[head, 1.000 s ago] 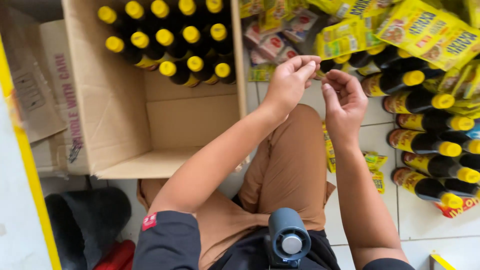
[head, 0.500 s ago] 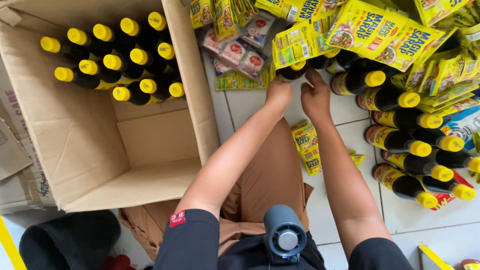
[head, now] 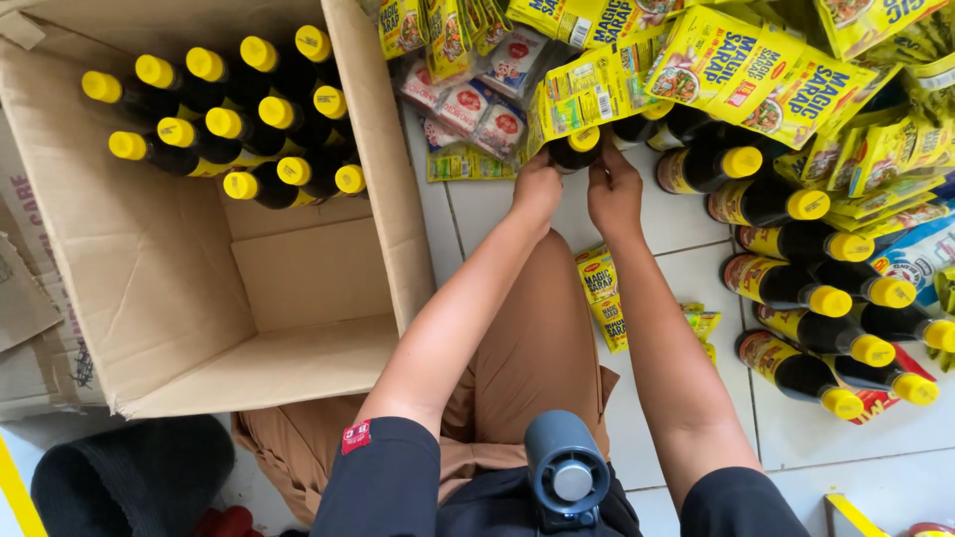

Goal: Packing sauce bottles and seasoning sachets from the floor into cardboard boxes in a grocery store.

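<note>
My left hand (head: 537,189) and my right hand (head: 615,194) both reach forward to one dark bottle with a yellow cap (head: 579,147), which stands on the tiled floor beneath hanging yellow sachet strips (head: 587,89). The two hands close around its sides; the fingertips are hidden behind the bottle. To the right, a row of the same dark bottles (head: 786,204) stands on the floor. On the left, an open cardboard box (head: 179,298) holds several more yellow-capped bottles (head: 229,119) in its far part.
Yellow sachet packs (head: 756,60) hang across the top and right. Small red-and-white packets (head: 477,104) lie by the box. Loose yellow sachets (head: 602,293) sit on the white tiles beside my knee. A dark bundle (head: 129,477) lies at the lower left.
Both hands have moved forward from above my knee to the bottle under the sachets and closed on it. The view shifted, so the box appears further to the right.
</note>
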